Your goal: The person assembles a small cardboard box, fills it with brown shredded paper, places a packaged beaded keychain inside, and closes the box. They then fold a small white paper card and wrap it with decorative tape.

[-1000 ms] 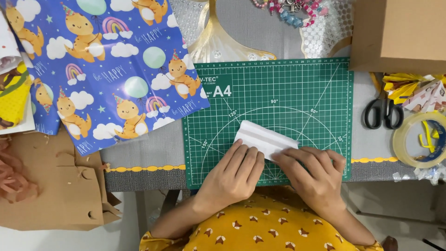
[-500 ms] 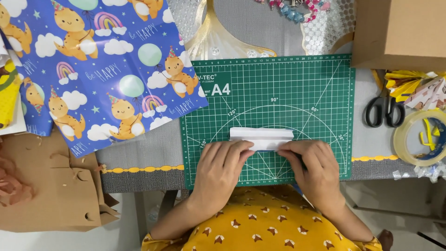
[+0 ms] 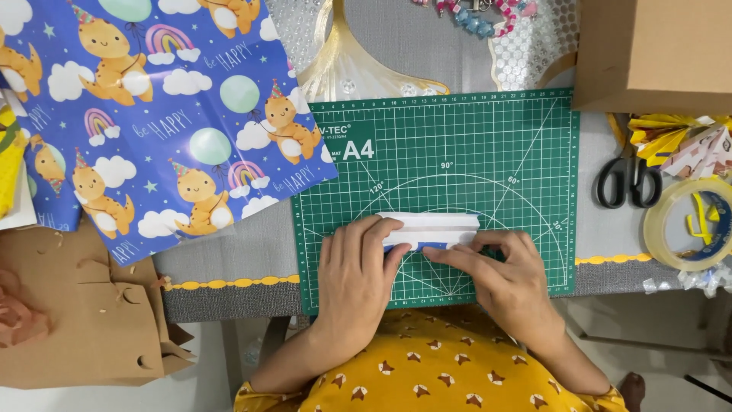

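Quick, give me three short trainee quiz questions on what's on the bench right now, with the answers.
1. True or false: both hands press the folded paper on the green cutting mat.
2. Which lies right of the mat: A) scissors, B) stapler, C) ruler?
3. What is the left hand doing?

Key: 1 true; the right hand pins its lower edge. 2 A, beside a tape roll. 3 Lying flat across the paper's left end.

Looks like a home craft desk – green cutting mat [image 3: 488, 152], scissors [image 3: 627, 179], tape roll [image 3: 690, 221], gift wrap [image 3: 152, 114] everywhere.
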